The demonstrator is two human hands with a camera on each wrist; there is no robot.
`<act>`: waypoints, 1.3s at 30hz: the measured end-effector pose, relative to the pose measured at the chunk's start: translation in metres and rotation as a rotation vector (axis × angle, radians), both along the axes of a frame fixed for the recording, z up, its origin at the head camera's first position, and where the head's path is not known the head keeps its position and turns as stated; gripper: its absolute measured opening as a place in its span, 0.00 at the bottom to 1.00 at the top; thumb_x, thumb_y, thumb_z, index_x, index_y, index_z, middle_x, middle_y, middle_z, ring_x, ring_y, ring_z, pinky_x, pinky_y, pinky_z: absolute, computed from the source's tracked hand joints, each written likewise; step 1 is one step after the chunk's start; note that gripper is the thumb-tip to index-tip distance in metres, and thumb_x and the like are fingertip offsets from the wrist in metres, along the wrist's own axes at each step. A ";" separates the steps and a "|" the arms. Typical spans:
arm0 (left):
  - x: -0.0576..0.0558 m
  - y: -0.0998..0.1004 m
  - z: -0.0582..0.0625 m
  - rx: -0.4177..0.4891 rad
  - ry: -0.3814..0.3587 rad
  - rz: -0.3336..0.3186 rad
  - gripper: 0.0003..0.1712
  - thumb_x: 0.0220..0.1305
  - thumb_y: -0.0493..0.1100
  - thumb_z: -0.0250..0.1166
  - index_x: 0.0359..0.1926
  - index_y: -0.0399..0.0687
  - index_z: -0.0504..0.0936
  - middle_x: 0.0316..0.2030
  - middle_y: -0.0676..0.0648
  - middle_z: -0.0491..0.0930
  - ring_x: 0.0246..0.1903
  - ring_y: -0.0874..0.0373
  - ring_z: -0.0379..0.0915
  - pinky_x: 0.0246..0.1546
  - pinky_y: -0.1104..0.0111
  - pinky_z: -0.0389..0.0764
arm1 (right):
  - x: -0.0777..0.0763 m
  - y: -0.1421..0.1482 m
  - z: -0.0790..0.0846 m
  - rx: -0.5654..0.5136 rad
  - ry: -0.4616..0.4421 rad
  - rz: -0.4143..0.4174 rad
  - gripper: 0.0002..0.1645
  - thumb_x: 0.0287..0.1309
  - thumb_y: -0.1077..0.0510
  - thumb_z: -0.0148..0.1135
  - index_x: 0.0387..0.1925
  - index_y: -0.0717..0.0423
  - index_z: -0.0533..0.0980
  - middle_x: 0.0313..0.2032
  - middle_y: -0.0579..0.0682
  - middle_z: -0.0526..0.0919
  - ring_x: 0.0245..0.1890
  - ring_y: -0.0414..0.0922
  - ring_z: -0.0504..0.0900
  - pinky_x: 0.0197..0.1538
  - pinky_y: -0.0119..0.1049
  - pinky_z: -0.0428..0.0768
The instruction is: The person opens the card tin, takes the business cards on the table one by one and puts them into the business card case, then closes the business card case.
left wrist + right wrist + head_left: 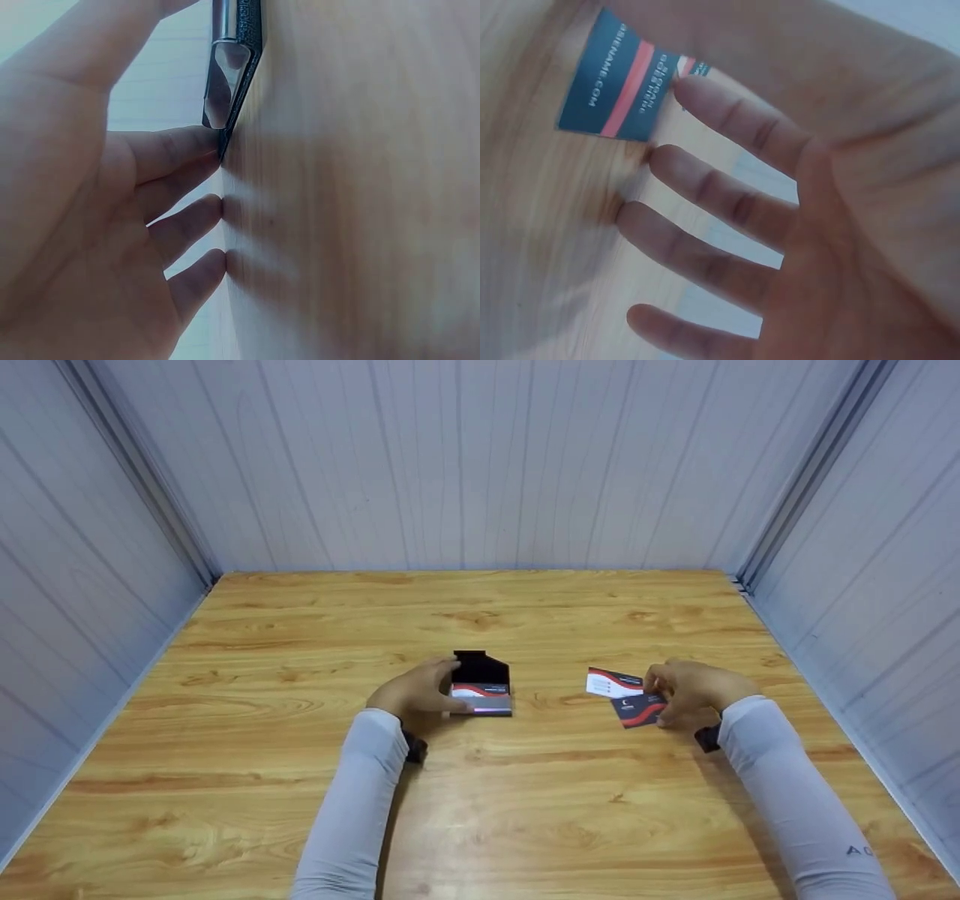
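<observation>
My left hand (411, 687) grips a business card case (481, 669) at its left side, with the thumb along the front. The case has a raised black lid and a shiny metal front, and a red, white and dark card shows inside. In the left wrist view the case (231, 75) is seen end-on, close to the table. My right hand (701, 684) pinches a dark business card (632, 712) with a red stripe by its right side. This card overlaps a white business card (607, 683) lying behind it. The right wrist view shows the dark card (615, 82) near the thumb and index finger.
Both hands work over a wood-grain table (480, 810). Pale panelled walls (480, 465) enclose it at the back, left and right. A dark wrist strap (414, 746) sits at the left cuff, another strap (706, 739) at the right.
</observation>
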State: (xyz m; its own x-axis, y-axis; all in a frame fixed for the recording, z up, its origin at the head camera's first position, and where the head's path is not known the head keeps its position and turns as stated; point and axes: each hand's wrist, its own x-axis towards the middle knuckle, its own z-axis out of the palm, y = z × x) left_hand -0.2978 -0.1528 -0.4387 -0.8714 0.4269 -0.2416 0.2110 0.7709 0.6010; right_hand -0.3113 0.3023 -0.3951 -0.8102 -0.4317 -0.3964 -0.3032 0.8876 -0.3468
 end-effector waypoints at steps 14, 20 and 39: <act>0.001 0.001 0.001 -0.020 -0.021 0.008 0.57 0.60 0.65 0.69 0.80 0.53 0.51 0.79 0.48 0.46 0.77 0.49 0.39 0.73 0.51 0.51 | -0.005 -0.003 -0.003 -0.099 -0.131 -0.074 0.27 0.48 0.61 0.80 0.41 0.57 0.69 0.42 0.53 0.75 0.44 0.50 0.72 0.46 0.43 0.71; 0.001 0.001 0.002 0.003 -0.011 0.005 0.56 0.60 0.64 0.70 0.80 0.51 0.52 0.78 0.47 0.46 0.77 0.48 0.40 0.72 0.51 0.51 | -0.007 0.002 -0.006 -0.150 -0.120 -0.020 0.24 0.52 0.64 0.76 0.41 0.58 0.67 0.39 0.53 0.73 0.43 0.51 0.71 0.47 0.44 0.70; 0.000 -0.001 -0.001 -0.014 -0.002 -0.002 0.56 0.60 0.64 0.70 0.80 0.51 0.53 0.78 0.47 0.48 0.76 0.49 0.41 0.72 0.51 0.52 | -0.007 0.008 0.001 -0.295 -0.107 0.050 0.12 0.62 0.72 0.53 0.45 0.58 0.72 0.44 0.55 0.76 0.45 0.52 0.73 0.48 0.46 0.72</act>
